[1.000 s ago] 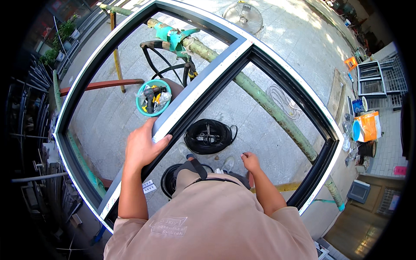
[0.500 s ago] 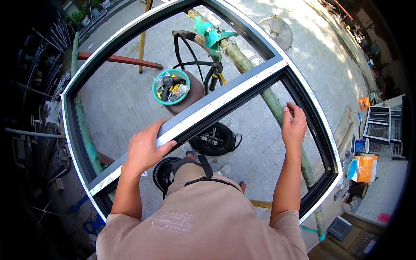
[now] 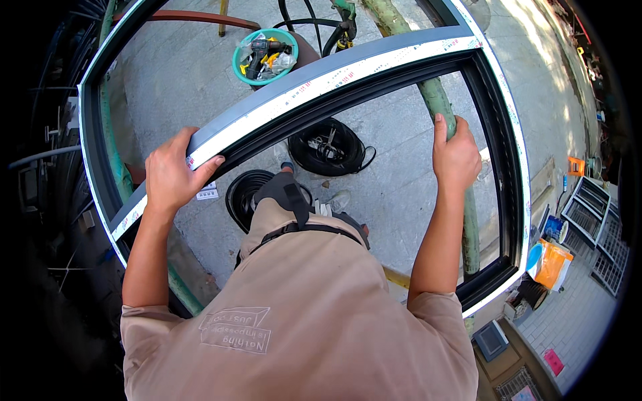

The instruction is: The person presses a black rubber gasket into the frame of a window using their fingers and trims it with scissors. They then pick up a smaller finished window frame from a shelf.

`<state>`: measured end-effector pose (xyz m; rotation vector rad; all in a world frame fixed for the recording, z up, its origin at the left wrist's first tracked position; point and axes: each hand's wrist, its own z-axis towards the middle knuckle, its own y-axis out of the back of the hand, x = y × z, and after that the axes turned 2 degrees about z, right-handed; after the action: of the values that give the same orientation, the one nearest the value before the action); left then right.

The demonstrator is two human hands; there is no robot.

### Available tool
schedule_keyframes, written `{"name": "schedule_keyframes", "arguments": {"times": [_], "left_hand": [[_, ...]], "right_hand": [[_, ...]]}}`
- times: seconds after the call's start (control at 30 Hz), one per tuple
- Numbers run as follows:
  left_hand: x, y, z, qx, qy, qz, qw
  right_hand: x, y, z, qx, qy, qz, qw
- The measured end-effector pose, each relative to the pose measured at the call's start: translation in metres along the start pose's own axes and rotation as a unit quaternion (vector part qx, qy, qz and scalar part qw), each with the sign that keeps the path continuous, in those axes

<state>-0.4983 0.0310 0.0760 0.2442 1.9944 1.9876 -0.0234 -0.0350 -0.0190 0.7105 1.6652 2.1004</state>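
A large window frame with white film on its faces and black inner channels spreads out in front of me, split by a crossbar. My left hand is closed around the crossbar near its left end, thumb on the near side and fingers over the far edge. Inside the near opening, my right hand is curled around a green pole that passes beneath the frame. The thumb lies to the left of the pole, and the fingertips are partly hidden.
Beyond the crossbar, a teal basin holds a cordless drill and bagged parts. Coils of black rubber strip lie on the paving by my feet. A reddish bar reaches in from the left. Small frames stand at right.
My view has shifted, so the frame and basin sit higher in the picture. My left hand is farther left along the crossbar. My right hand has gone from partly open to closed on the pole.
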Motion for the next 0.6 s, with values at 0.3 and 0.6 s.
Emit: {"name": "schedule_keyframes", "arguments": {"times": [0.3,0.6], "left_hand": [[0.0007,-0.001,0.0028,-0.027,-0.008,-0.012,1.0],[-0.0047,-0.0012,0.0045,0.005,0.008,-0.071,0.997]], "right_hand": [[0.0086,0.0,-0.0014,-0.026,0.006,-0.016,1.0],[0.0032,-0.0056,-0.005,-0.045,0.019,-0.059,0.997]]}}
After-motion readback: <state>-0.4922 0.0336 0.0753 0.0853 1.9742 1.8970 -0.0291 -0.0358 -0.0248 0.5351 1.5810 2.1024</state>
